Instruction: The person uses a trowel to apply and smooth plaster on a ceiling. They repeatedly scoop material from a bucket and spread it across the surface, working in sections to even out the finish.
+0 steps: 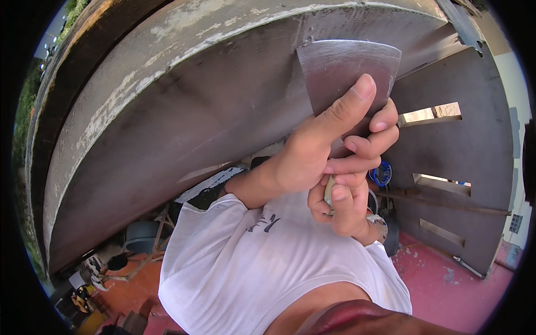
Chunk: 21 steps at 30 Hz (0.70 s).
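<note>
A flared, silvery-grey metal blade [329,70] is streaked with pale scratches, and its slim handle [329,192] is tinted pale yellow-green. A white cloth T-shirt [251,257] is marked with black strokes, and the pinkish-red floor [430,298] is blotched pale grey.

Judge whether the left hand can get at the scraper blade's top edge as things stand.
Probably yes: the left hand has its thumb over the blade, and nothing visible covers the top edge.

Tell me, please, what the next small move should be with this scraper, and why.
Perhaps slide the left hand back toward the pale handle: its thumb lies over the wide metal blade, pointing toward the bare edge, while the right hand already curls around the handle.
</note>
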Motion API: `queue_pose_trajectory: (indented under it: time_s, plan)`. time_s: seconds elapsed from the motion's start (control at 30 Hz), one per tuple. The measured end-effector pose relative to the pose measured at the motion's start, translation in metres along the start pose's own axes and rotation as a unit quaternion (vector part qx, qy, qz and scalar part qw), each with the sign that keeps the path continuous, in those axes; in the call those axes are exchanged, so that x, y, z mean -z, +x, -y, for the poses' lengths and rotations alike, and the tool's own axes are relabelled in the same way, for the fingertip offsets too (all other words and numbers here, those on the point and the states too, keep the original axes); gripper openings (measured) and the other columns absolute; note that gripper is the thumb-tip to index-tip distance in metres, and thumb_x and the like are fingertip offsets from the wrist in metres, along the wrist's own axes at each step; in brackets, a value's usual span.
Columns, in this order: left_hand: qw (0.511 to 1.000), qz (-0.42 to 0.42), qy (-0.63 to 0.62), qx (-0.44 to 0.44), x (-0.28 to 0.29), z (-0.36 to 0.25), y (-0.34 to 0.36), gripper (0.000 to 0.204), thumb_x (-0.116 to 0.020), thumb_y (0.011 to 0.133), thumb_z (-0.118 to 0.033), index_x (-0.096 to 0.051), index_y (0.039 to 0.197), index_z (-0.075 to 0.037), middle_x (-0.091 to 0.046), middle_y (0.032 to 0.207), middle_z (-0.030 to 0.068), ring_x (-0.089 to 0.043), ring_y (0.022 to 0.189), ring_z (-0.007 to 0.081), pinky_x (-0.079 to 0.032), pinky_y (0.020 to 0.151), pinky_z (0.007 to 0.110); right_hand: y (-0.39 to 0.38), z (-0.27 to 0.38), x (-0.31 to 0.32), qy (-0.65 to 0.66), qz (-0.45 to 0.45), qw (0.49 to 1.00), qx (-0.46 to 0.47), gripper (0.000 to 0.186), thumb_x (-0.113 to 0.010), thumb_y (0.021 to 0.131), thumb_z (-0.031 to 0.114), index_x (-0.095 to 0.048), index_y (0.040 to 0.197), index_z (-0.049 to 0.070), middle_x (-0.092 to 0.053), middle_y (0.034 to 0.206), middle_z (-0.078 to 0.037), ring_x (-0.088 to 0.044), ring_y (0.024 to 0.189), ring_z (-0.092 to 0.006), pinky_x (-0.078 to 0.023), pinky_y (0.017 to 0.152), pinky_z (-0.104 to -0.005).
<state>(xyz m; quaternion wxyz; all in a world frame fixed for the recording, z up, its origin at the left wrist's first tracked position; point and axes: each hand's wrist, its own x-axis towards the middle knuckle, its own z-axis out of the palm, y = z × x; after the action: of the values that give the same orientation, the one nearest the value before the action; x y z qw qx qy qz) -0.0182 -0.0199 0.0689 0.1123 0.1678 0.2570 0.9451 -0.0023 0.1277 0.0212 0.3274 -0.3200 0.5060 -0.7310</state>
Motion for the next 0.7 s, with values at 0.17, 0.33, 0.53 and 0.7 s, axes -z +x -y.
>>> queue_pose_trajectory:
  time_s: [0.17, 0.33, 0.53, 0.7]
  plan:
    - [1.000, -0.021, 0.003, -0.011, -0.001, 0.003, 0.000, 0.054, -0.030, 0.097, -0.061, -0.036, 0.082, -0.010, -0.029, 0.062, -0.0050, -0.021, 0.043, 0.0001, -0.024, 0.038, 0.016, 0.003, 0.000, 0.007, 0.004, 0.021, 1.000, 0.006, 0.038, -0.038, 0.101, 0.037, -0.035, 0.124, 0.007, -0.038, 0.047, -0.004, -0.028, 0.034, -0.0082, -0.024, 0.034, -0.0232]
    - [0.999, -0.025, 0.016, -0.017, 0.011, 0.001, 0.005, 0.053, -0.030, 0.097, -0.061, -0.036, 0.082, -0.010, -0.029, 0.062, -0.0051, -0.021, 0.043, 0.0001, -0.024, 0.038, 0.016, 0.010, -0.005, 0.015, 0.065, 0.020, 0.998, 0.005, 0.031, -0.040, 0.101, 0.023, -0.039, 0.121, -0.001, -0.047, 0.063, -0.005, -0.034, 0.046, -0.0064, -0.028, 0.042, -0.0216]
    - [0.999, -0.033, 0.018, -0.018, -0.006, -0.010, 0.013, 0.055, -0.030, 0.096, -0.063, -0.035, 0.081, -0.010, -0.028, 0.062, -0.0052, -0.020, 0.043, 0.0000, -0.023, 0.038, 0.015, 0.013, 0.005, 0.017, 0.067, 0.033, 0.997, 0.022, 0.027, -0.039, 0.101, 0.019, -0.039, 0.121, 0.001, -0.048, 0.066, -0.006, -0.035, 0.048, -0.0065, -0.029, 0.043, -0.0217]
    - [0.997, -0.062, 0.023, -0.030, 0.007, 0.005, 0.007, 0.056, -0.028, 0.096, -0.064, -0.035, 0.081, -0.010, -0.028, 0.062, -0.0053, -0.020, 0.043, 0.0002, -0.023, 0.037, 0.015, 0.008, -0.009, 0.022, 0.081, 0.025, 0.996, 0.002, 0.024, -0.040, 0.101, 0.016, -0.039, 0.119, 0.001, -0.048, 0.067, -0.006, -0.035, 0.048, -0.0061, -0.029, 0.043, -0.0214]
